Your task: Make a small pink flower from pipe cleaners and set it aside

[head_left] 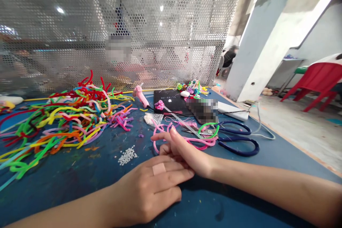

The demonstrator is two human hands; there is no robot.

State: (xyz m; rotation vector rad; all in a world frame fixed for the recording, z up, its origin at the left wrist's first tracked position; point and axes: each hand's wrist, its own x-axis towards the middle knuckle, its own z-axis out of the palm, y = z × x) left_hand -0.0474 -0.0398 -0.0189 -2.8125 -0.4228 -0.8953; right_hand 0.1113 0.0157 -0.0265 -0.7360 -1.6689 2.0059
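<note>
Low over the table, my left hand (157,187) lies across the fingers of my right hand (184,151), and the two touch. The left fingers are stretched out, with a pale square patch on one of them. My right hand is turned palm inward, its thumb raised, a finger pointing left and the others loosely bent. Nothing shows in either hand, though their contact hides part of the fingers. Just beyond lie pink fuzzy stems (197,140), a green fuzzy stem (207,125) and blue-handled scissors (239,146). Small pearly beads (127,155) are heaped left of my hands.
A big tangle of coloured fuzzy stems (77,114) covers the table's left side. Farther back are a pink glue gun (140,96), a black device with a clock display (162,104), a phone (204,111) and a perforated metal screen (149,25). A red chair (317,82) stands right.
</note>
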